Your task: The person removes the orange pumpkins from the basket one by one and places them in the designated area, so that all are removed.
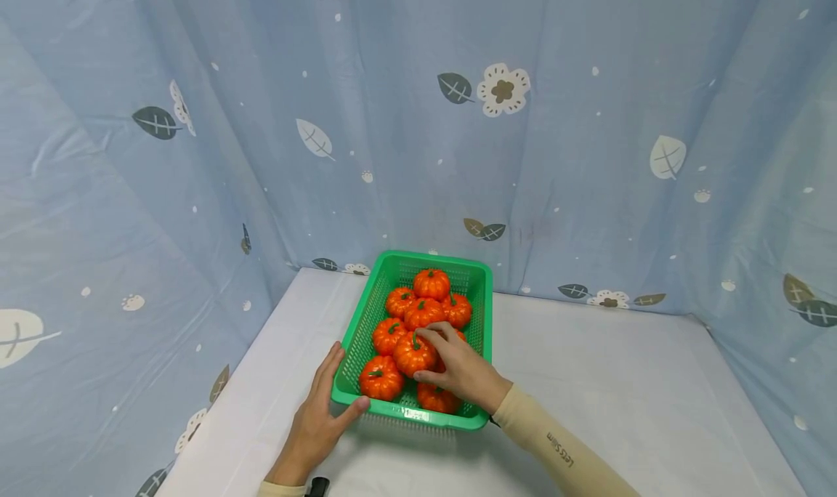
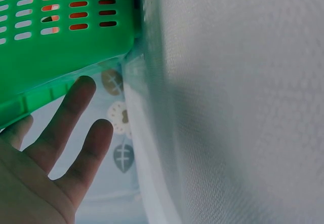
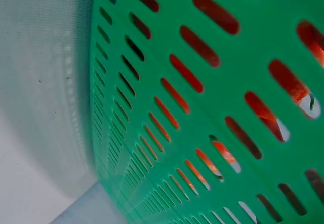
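Observation:
A green plastic basket (image 1: pixel 485 322) with slotted sides holds several small orange pumpkins with green stems. My right hand (image 1: pixel 463 366) reaches in over the right side and grips one pumpkin (image 1: pixel 413 356), thumb on its near side and fingers on its far side. This pumpkin sits above its neighbours, overlapping them in the head view. My left hand (image 1: pixel 315 423) rests at the near left corner, thumb on the front rim and straight fingers along the left side. In the left wrist view its fingers (image 2: pixel 66 117) are spread beside the basket wall (image 2: pixel 61 51). The right wrist view shows only the slotted wall (image 3: pixel 202 102).
The basket stands on a white-covered table (image 1: pixel 588 381), near its back edge. A blue curtain (image 1: pixel 392 119) with leaf and flower prints hangs behind and along the sides. Other pumpkins (image 1: pixel 381 378) lie around the gripped one, some partly hidden by the right hand.

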Motion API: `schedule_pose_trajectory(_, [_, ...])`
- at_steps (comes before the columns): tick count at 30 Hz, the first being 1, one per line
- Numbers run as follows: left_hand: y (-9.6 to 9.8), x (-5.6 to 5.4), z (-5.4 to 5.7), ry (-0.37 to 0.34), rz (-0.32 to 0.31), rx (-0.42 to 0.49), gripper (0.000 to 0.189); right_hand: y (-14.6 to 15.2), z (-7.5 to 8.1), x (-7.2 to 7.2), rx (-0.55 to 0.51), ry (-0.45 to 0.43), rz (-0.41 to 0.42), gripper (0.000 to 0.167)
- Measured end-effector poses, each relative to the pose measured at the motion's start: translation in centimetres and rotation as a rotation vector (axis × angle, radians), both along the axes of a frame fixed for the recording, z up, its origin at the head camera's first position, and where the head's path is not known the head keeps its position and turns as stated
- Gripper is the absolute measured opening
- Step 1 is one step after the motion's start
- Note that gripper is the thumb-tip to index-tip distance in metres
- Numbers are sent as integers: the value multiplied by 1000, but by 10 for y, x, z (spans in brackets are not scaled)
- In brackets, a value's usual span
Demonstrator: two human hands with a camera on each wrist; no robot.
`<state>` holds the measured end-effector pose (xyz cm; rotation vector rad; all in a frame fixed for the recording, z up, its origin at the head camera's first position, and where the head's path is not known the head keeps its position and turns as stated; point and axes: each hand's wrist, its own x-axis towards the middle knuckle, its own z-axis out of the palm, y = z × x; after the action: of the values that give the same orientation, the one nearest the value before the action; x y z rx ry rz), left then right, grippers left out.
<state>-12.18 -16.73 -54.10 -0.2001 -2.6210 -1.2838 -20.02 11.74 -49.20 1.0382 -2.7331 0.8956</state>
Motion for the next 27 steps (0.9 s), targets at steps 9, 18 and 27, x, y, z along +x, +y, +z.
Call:
schedule_pose_trajectory(9, [-1, 0, -1, 6, 1, -10, 89, 0, 0, 2, -14, 16, -8, 68])
schedule_pose_trajectory(18, [-3, -1, 0, 13, 0, -14, 90, 5, 5, 6, -219, 7, -23, 52])
schedule_pose_trajectory(27, [-2, 0, -2, 9, -1, -18, 90, 40, -7, 18, -280, 110, -135, 52])
